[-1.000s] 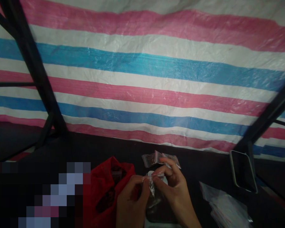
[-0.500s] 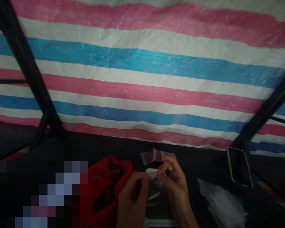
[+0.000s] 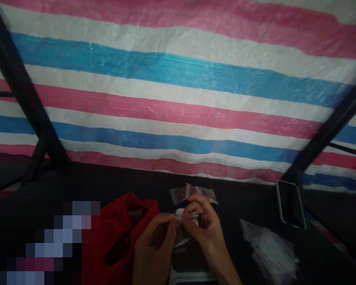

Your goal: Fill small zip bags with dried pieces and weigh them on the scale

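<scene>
The left hand (image 3: pixel 154 243) and the right hand (image 3: pixel 206 227) both pinch one small clear bag (image 3: pixel 181 240) by its top edge, thumbs against forefingers, grip narrow. A second ago the bag hung crumpled between the fingertips; half a second ago its top was pulled out straight, with the fingertips some way apart. Now the top is still a straight strip, but the right hand's thumb has come in close to the left hand's, and the strip's right end sticks out past it. The bag hangs over the far part of a dark-topped, pale-edged device (image 3: pixel 188 262); whether it touches the device or holds anything, I cannot tell.

The view has swung slightly right, so everything sits farther left in it; the things on the black bench (image 3: pixel 101 182) otherwise lie as before. To the left of the hands stands the red sack (image 3: pixel 114 215), open, with dark contents. Far of the hands lie the packets (image 3: pixel 179 194), filled with something brownish; the rightmost shows more clearly than half a second ago, when the fingers hid more of it. To the right are a loose stack (image 3: pixel 274 253) of clear bags, untouched, and, farther off, the phone (image 3: pixel 290 204), leaning by the foot of the right post (image 3: pixel 329 130). The striped tarp (image 3: pixel 166 91) hangs behind, and the left post (image 3: pixel 26 87) slants at the far left. The near left corner is masked by coarse blocks.
</scene>
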The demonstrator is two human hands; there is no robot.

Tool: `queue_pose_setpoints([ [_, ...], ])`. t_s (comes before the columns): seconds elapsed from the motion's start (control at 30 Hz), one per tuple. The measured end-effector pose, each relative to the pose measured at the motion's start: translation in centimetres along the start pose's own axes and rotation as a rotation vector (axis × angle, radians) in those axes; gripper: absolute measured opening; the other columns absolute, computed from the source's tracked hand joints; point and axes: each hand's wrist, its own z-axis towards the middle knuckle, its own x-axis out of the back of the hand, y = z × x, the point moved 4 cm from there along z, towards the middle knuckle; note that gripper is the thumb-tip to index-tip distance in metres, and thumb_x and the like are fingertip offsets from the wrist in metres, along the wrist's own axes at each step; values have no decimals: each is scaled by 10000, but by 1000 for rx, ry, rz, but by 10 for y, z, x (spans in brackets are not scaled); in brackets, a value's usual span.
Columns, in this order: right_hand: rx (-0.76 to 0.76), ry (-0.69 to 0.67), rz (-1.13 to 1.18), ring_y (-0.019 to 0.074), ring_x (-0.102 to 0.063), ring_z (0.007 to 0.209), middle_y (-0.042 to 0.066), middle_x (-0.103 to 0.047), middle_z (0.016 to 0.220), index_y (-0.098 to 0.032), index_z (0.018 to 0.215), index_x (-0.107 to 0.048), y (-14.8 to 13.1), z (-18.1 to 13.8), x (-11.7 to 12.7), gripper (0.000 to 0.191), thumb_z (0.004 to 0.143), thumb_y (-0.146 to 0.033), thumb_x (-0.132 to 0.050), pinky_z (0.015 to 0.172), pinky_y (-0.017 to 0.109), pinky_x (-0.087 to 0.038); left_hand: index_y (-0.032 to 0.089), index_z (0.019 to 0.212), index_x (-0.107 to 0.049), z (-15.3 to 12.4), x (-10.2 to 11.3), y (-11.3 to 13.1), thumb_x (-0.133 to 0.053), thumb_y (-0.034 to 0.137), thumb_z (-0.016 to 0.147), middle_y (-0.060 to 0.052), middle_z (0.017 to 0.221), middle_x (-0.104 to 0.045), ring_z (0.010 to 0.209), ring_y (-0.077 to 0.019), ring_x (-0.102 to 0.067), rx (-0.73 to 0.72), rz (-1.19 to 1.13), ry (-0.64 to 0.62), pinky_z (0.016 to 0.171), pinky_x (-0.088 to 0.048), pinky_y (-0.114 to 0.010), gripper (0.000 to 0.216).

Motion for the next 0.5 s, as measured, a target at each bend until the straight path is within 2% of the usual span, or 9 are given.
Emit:
queue_pose_setpoints([
  [0.1,2,-33,-42,162,-599,745,-43,-669,800,-265,1151,-679,-2,1,1,400,820,-368,-879,685,276,-456,237,745,-781,1,4,-1,-818,429,823,-8,782,-778,745,-170,-744,-21,-3,-4,712,-609,-195,210],
  [0.23,-35,-98,-24,138,-577,686,-53,-666,768,-263,1139,-703,-4,1,5,410,812,-398,-910,625,254,-425,244,726,-778,1,8,0,-785,469,859,-8,752,-773,683,-158,-728,-38,30,-33,626,-582,-179,261],
  [0.33,-72,-91,23,139,-605,672,-49,-684,754,-254,1110,-721,-1,1,9,446,758,-389,-960,614,251,-449,256,755,-778,-1,6,1,-755,502,881,-7,766,-792,670,-166,-750,-33,71,-68,607,-592,-186,278],
  [0.43,-23,56,50,155,-646,659,-44,-705,727,-248,1077,-718,-1,6,22,480,710,-406,-985,621,264,-499,282,933,-812,-10,-1,3,-693,541,917,-22,931,-844,838,-203,-806,-61,121,-58,767,-643,-232,285],
  [0.5,62,280,-43,177,-682,666,-30,-725,737,-245,1091,-708,-6,10,39,507,713,-462,-967,627,282,-534,292,1039,-813,-19,-5,4,-650,563,943,-37,1031,-853,942,-224,-814,-107,159,23,857,-650,-271,331],
])
